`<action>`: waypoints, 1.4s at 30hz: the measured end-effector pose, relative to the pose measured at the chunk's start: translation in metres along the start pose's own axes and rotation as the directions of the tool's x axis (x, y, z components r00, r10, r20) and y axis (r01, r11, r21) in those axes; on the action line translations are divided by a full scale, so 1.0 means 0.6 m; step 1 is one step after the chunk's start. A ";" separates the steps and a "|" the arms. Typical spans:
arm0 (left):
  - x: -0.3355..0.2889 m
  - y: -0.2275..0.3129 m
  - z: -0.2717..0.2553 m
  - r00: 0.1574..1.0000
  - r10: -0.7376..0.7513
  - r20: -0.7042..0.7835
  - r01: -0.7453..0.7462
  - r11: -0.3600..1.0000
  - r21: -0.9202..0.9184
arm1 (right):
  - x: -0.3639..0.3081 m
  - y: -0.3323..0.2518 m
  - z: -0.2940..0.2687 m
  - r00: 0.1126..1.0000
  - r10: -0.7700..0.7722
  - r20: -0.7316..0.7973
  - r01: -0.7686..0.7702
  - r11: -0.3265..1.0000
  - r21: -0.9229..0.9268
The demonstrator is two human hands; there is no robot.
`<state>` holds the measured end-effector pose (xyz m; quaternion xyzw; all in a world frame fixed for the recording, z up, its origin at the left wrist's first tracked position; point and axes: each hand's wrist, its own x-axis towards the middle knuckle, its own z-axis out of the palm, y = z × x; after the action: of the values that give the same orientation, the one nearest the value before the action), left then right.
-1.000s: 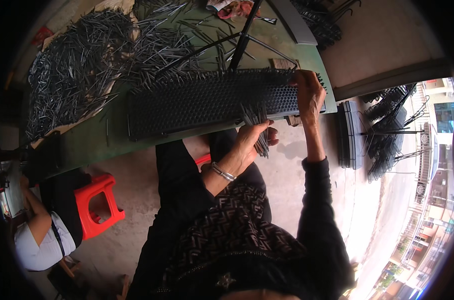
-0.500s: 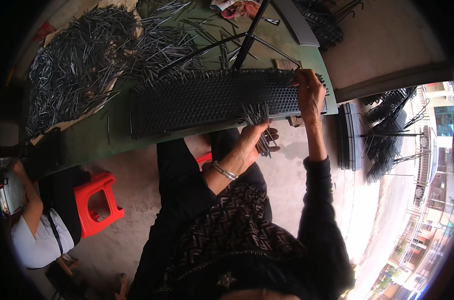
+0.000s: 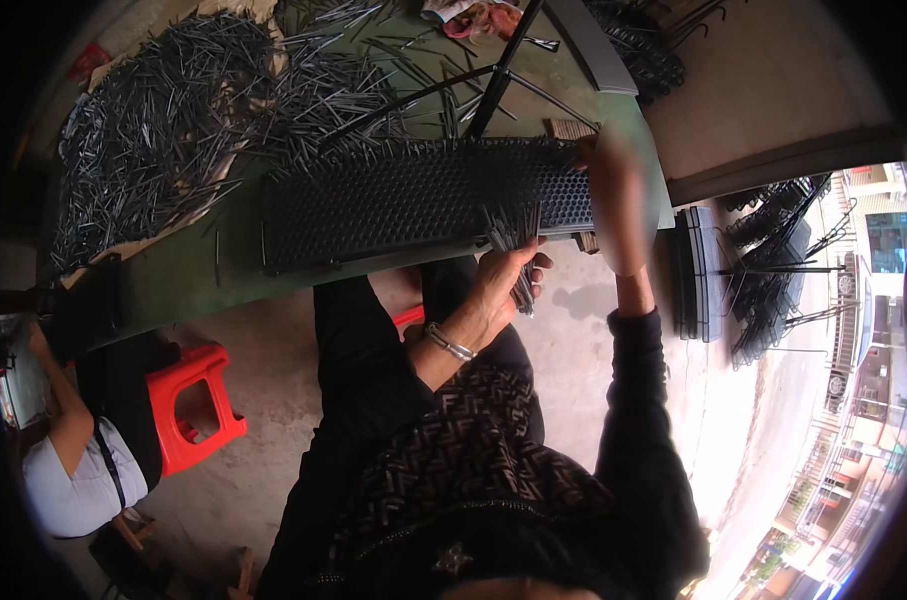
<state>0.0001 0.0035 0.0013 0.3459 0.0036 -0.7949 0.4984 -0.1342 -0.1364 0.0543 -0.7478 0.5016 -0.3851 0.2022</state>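
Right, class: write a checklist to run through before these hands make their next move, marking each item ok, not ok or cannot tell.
1. Left hand holding a bundle of dark rods: ok.
2. Perforated black panel on the green table: ok.
3. Right hand at the panel's right end: ok.
4. Rod in the right hand: cannot tell, blurred.
5. All other rods in the heap: not ok, some scattered.

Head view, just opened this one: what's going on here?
A person's left hand holds a bundle of thin dark sticks at the near edge of a black perforated panel. The right hand, blurred, is at the panel's right end; whether its fingers grip anything is unclear. A large pile of similar sticks covers the green table's left side.
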 end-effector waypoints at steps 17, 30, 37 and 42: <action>-0.006 0.009 0.004 0.989 0.148 0.031 -0.148 0.989 0.021 | -0.050 0.005 0.012 0.922 -0.353 -0.158 0.163 0.726 -0.668; -0.024 0.016 0.006 0.982 0.188 -0.005 -0.183 0.959 0.217 | -0.067 -0.024 -0.012 0.786 0.195 0.587 -0.467 0.809 0.357; -0.023 0.018 0.005 0.990 0.132 -0.052 -0.128 0.989 0.071 | -0.050 -0.036 -0.025 0.875 0.136 0.465 -0.362 0.821 0.441; -0.011 0.011 -0.004 0.997 0.072 -0.023 -0.072 0.997 0.026 | -0.017 -0.040 -0.009 0.986 0.113 -0.119 -0.097 0.986 0.134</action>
<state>0.0084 0.0063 0.0056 0.3614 -0.0131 -0.7724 0.5222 -0.1263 -0.1167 0.0707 -0.6799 0.5266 -0.4517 0.2376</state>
